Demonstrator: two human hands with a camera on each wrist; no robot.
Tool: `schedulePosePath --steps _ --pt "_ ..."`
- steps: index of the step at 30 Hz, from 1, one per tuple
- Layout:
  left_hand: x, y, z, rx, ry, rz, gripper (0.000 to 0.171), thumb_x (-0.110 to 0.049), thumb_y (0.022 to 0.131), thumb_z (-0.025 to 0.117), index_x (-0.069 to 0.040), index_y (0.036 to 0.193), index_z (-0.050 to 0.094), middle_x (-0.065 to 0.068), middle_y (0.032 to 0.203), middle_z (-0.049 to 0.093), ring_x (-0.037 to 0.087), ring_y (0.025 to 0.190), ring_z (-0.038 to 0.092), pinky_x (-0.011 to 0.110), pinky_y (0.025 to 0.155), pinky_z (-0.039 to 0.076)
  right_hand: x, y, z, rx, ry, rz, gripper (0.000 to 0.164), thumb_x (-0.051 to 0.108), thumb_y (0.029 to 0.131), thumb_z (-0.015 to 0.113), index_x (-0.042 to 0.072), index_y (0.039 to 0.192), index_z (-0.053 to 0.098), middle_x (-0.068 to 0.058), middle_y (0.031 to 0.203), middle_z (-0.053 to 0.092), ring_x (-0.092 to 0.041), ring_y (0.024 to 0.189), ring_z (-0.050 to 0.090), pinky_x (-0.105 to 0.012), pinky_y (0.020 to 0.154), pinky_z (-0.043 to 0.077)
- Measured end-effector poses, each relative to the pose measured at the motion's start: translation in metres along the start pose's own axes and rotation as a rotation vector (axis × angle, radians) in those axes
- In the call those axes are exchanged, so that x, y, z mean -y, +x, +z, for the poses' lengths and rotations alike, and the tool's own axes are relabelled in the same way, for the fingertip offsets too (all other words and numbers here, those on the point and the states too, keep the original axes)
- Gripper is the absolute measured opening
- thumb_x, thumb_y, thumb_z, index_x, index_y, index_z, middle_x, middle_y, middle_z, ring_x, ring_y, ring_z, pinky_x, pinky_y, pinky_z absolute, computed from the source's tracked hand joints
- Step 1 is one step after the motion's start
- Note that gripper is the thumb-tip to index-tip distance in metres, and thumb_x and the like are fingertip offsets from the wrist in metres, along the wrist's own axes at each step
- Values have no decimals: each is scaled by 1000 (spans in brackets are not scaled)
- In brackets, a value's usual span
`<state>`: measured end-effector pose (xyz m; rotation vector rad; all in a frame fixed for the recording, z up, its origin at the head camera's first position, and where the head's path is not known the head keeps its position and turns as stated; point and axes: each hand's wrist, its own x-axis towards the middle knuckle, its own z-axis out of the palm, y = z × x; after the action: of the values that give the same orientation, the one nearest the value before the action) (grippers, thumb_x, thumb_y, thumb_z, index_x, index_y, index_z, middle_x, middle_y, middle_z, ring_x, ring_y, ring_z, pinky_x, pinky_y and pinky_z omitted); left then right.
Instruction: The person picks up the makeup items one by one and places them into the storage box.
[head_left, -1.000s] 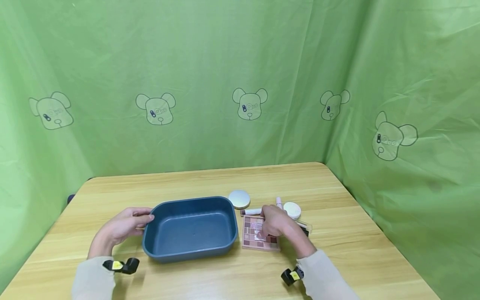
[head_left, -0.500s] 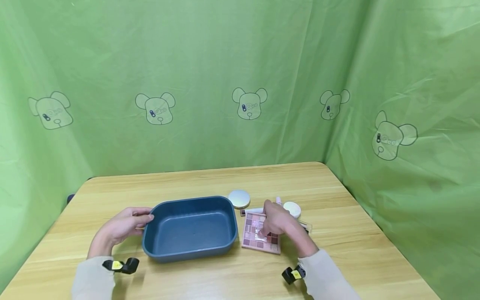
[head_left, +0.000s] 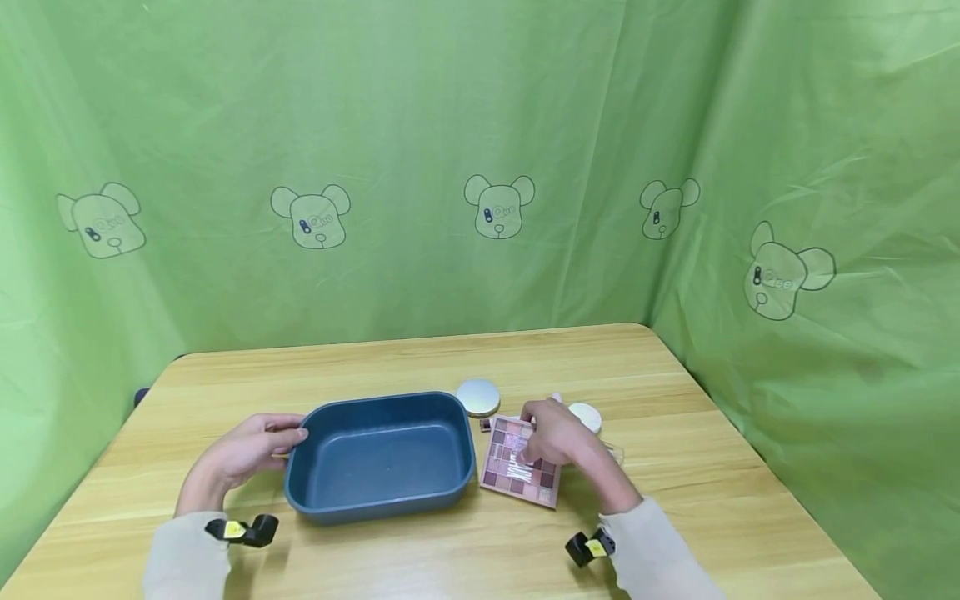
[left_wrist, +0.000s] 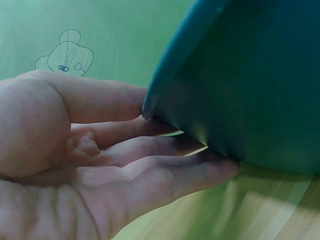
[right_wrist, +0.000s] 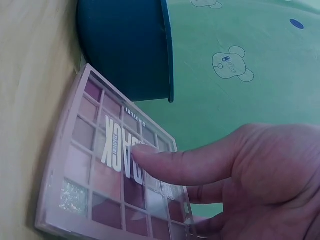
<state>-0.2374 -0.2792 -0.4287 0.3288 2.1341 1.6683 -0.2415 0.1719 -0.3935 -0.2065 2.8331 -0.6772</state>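
A dark blue rectangular bin (head_left: 382,458) sits on the table with nothing inside. My left hand (head_left: 251,450) is at its left end; in the left wrist view the thumb (left_wrist: 110,100) meets the rim and the fairly straight fingers touch the outer wall. My right hand (head_left: 558,433) grips a pink eyeshadow palette (head_left: 510,475) with a clear printed lid, to the right of the bin. In the right wrist view the thumb presses on the lid of the palette (right_wrist: 105,185) and the other fingers go behind its edge. The palette is tilted, its far side raised.
A silver round compact (head_left: 478,397) lies by the bin's back right corner. Behind the right hand are a white round compact (head_left: 586,417), a partly hidden tube (head_left: 487,425) and a clear case (head_left: 613,452). Green curtains (head_left: 405,167) hang around the wooden table (head_left: 360,558).
The right hand has lifted the palette's far side and turned it slightly clockwise, shifting it a little toward the bin. The left hand and the bin have stayed put.
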Motion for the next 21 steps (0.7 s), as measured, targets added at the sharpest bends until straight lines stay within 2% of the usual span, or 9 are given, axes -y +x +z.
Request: schedulePosePath --steps 5,10,15,21 --pt "0 0 0 4 -2 2 56 -14 105 51 24 143 34 30 134 60 23 116 65 41 97 60 -3 -1 -4 14 16 -27 34 9 77 82 5 108 68 -11 102 68 -26 92 61 -45 82 59" --pt "0 0 0 5 -3 3 55 -14 105 51 24 143 34 28 132 61 21 114 65 40 96 60 -9 -1 -11 13 17 -58 21 10 81 77 7 100 70 -11 102 69 -24 86 60 -38 75 55" --pt "0 0 0 7 -4 1 55 -14 105 51 23 143 35 28 132 62 22 115 65 40 96 60 -13 0 -15 8 28 -68 16 13 84 75 9 99 73 -10 100 69 -22 85 60 -34 74 53" --pt "-1 0 0 3 -11 -3 55 -14 105 52 23 142 36 26 131 63 20 113 66 39 95 60 -15 1 -18 28 88 -80 17 11 86 72 6 102 73 -7 89 67 -21 81 60 -30 68 52"
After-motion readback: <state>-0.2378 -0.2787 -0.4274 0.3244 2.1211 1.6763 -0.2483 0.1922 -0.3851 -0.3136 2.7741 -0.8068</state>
